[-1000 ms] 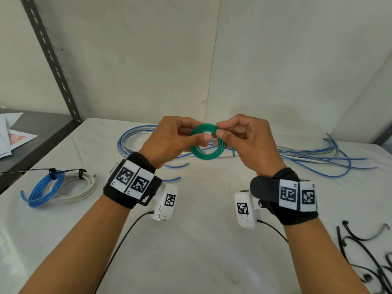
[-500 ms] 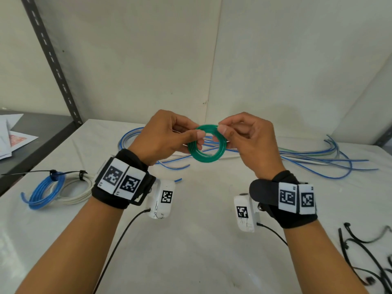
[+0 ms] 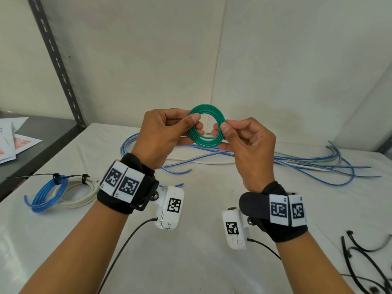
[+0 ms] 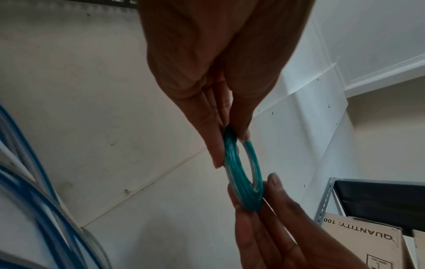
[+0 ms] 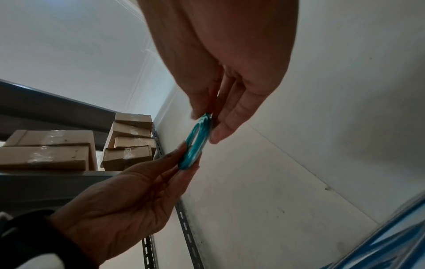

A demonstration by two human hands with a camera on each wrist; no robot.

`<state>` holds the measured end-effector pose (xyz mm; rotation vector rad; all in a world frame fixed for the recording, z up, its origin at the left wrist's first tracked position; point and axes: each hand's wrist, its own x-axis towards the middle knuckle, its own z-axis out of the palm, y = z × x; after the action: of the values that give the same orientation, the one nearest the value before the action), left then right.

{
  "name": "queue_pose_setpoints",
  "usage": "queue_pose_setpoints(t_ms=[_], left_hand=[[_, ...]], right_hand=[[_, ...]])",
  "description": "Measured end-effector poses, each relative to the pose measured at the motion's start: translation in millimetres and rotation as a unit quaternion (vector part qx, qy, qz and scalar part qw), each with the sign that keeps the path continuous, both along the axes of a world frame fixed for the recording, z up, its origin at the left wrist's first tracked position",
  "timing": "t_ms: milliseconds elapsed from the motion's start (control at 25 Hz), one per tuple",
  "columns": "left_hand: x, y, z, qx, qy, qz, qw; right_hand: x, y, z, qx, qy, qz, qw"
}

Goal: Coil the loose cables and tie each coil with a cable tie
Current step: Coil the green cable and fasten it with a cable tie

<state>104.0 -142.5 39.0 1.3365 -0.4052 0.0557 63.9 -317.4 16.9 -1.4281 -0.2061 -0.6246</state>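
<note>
White panel walls [image 3: 297, 71], grey slotted shelving upright [image 3: 57, 64], white table [image 3: 191, 262]

green coil [image 3: 206, 125], blue coil [image 3: 45, 195], white table [image 3: 191, 262]

Coil [image 3: 206, 125] held between both hands above table [image 3: 191, 262], loose cables [image 3: 297, 162] behind, tied coils [image 3: 61, 192] left, cable ties [image 3: 364, 264] right
</note>
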Motion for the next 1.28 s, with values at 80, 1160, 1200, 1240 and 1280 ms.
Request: queue_pose_setpoints(t_ms=[80, 1160, 1200, 1240, 1280], left_hand=[[1, 0, -2, 0.006, 0.003, -0.001, 1.0], [-3, -14, -3, 0.125, 0.135, -0.111, 0.977], [-3, -15, -3, 0.125, 0.133, -0.114, 0.977], [-4, -15, -2, 0.126, 0.131, -0.114, 0.977], [-4, -15, -2, 0.126, 0.13, -0.111, 0.977]], right_hand=[[-1, -1, 1, -0.009, 0.028, 0.015, 0.999], [-4, -17, 6, -0.21, 0.094, 0.131, 0.964], [-4, -17, 6, -0.208, 0.088, 0.125, 0.966], [-3, -17, 5, -0.206, 0.081, 0.117, 0.968], [-3, -16, 5, -0.207, 0.077, 0.111, 0.969]])
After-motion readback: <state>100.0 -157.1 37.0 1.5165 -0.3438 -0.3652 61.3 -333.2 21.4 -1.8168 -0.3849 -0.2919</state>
